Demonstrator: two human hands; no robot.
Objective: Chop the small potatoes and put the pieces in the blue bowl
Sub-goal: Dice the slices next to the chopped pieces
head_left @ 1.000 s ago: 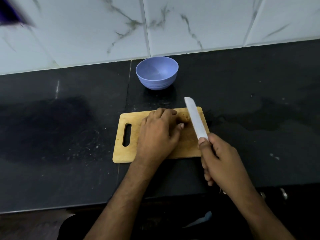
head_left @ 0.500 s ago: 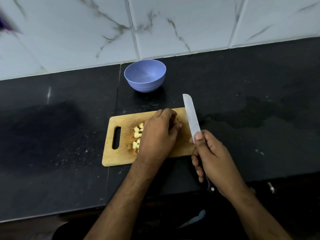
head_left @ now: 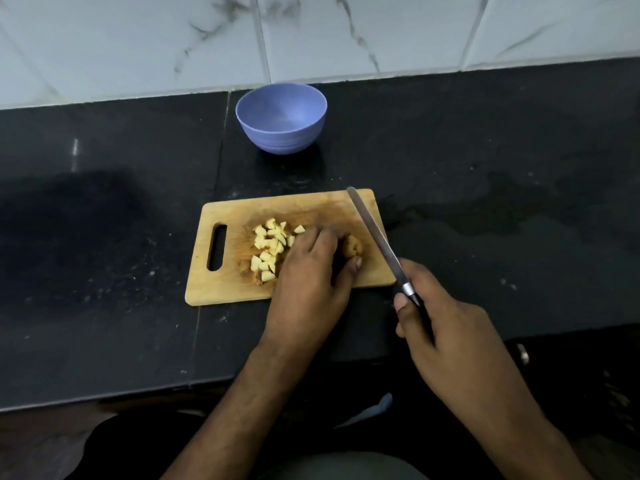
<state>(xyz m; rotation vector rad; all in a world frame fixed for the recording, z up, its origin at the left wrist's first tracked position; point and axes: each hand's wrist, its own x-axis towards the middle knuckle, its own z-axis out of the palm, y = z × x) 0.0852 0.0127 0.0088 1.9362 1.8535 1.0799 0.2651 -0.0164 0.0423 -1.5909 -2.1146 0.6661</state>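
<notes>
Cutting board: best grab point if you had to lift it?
The slotted handle at the cutting board's left end. Come from the left: that end is bare, while the potato pieces, left hand and knife crowd the middle and right. Lift it level so the pieces stay put.

the black stone desk runs along a white marbled tile wall. a blue bowl stands on it near the wall. nearer the front edge lies a wooden cutting board, its handle slot to the left, well apart from the bowl.
</notes>
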